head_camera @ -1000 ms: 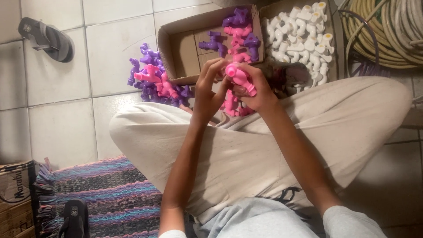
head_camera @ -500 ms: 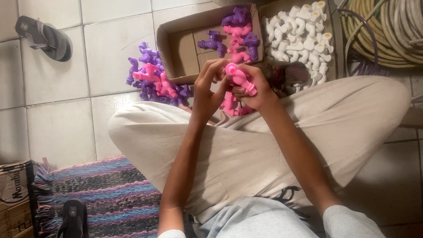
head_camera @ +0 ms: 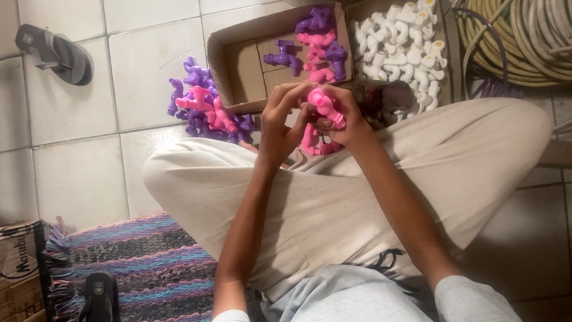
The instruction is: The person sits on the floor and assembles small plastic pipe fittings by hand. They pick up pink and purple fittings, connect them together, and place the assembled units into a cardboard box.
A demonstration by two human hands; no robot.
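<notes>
I sit cross-legged on a tiled floor. My right hand [head_camera: 344,118] grips a pink plastic tap [head_camera: 325,106] above my knees, and my left hand [head_camera: 280,119] pinches its top end with the fingertips. More pink taps [head_camera: 311,142] lie just below my hands. In front stands an open cardboard box [head_camera: 244,71] with purple and pink taps [head_camera: 316,45] in its right part. A loose heap of purple and pink taps [head_camera: 205,107] lies on the floor left of the box.
A second box of white taps [head_camera: 402,48] stands to the right, beside coiled hoses [head_camera: 524,36]. A dark sandal [head_camera: 56,50] lies at upper left, another sandal [head_camera: 98,298] on a striped rug [head_camera: 137,274] at lower left, next to a cardboard carton [head_camera: 18,268].
Both hands stay on the pink tap; the left fingers have shifted slightly along its top end. Nothing else has moved.
</notes>
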